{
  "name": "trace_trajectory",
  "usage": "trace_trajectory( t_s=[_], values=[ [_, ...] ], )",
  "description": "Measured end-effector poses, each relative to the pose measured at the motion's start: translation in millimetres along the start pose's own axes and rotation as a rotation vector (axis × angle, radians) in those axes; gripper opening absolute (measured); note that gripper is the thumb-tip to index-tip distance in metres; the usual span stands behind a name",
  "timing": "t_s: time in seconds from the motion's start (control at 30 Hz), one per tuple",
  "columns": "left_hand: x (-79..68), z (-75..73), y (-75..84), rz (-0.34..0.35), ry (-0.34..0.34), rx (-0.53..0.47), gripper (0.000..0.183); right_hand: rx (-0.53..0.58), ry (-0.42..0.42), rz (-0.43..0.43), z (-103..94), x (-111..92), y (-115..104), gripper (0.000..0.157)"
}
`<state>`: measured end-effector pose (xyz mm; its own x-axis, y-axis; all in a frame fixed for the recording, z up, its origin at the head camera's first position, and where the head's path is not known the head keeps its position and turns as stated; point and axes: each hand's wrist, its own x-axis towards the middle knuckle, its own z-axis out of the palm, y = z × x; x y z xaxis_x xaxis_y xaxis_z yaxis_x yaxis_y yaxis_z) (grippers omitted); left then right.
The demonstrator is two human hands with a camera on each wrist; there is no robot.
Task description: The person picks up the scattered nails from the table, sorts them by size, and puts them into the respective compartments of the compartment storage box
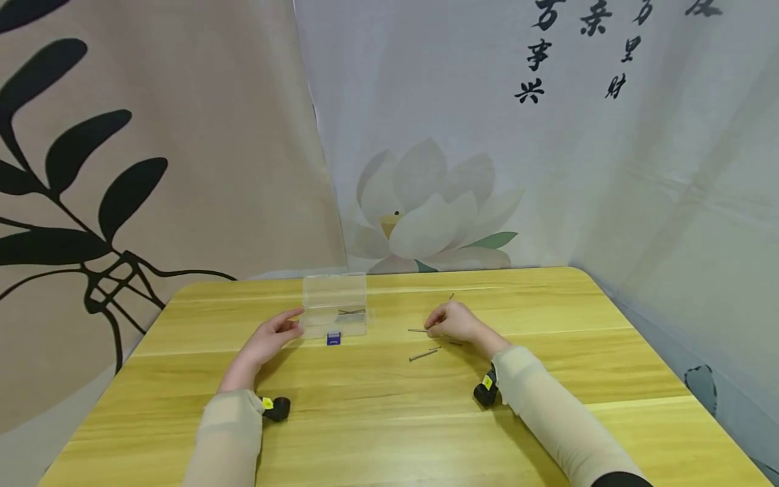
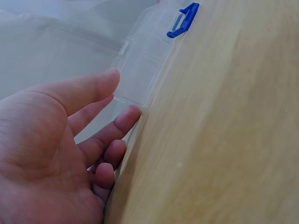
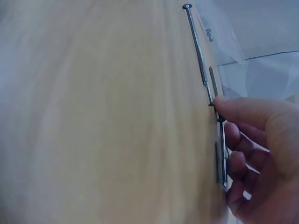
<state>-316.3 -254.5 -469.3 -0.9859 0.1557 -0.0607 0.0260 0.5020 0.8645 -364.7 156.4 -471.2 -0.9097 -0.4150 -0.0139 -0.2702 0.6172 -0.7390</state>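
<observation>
Right hand (image 1: 456, 322): thumb and fingers bent toward one another low over the scattered nails; whether one is pinched cannot be told.
Nail at the fingertips (image 1: 416, 330): reached just left of the thumb, its long axis laid roughly left to right, with its free end pointed toward the box.
Slanted nail (image 1: 424, 355): set nearer the person, its head end leftward and closer to the table's near side; the right hand is the nearer one.
Clear box (image 1: 315, 329): placed well to the left of the right hand, its lid (image 1: 333, 291) raised at the back; two thin nails (image 1: 351, 312) can be seen inside.
Left hand (image 1: 272, 341): loosely spread, touching the box's left edge; nothing is seen clasped.
Blue clasp (image 1: 333, 339): fixed at the box's front.
Wooden table (image 1: 365, 419): all of it is borne here.
</observation>
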Motion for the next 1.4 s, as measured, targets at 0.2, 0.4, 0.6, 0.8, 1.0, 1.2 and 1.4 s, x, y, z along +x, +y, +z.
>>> trace_trajectory(
  t_s=[0.2,0.4,0.6,0.8,1.0,1.2,1.4],
  values=[
    [-0.5,0.4,0.7,-0.009,-0.004,-0.007,0.055,-0.033,-0.006,0.008,-2.1,-0.3,0.1,0.009],
    [-1.1,-0.3,2.1,-0.012,0.000,-0.008,0.054,-0.041,-0.017,0.012,-5.7,-1.4,0.3,0.008],
    [0.1,-2.4,1.3,-0.008,-0.003,-0.008,0.054,-0.039,-0.040,0.010,-5.5,0.2,0.4,0.005],
    [2.8,-2.9,0.2,-0.002,0.001,0.004,0.054,-0.061,-0.075,0.003,-4.9,3.2,-0.4,0.005],
    [2.3,-2.3,0.2,-0.003,0.003,0.012,0.054,-0.061,-0.093,-0.014,-4.3,3.3,0.2,0.005],
    [0.5,-1.8,-0.1,-0.006,0.000,0.009,0.054,0.024,-0.091,-0.034,-10.5,0.2,2.1,0.007],
    [-0.9,-0.5,-0.2,0.002,-0.007,0.002,0.055,0.143,-0.018,-0.036,-17.0,-0.4,7.0,0.016]
  ],
)
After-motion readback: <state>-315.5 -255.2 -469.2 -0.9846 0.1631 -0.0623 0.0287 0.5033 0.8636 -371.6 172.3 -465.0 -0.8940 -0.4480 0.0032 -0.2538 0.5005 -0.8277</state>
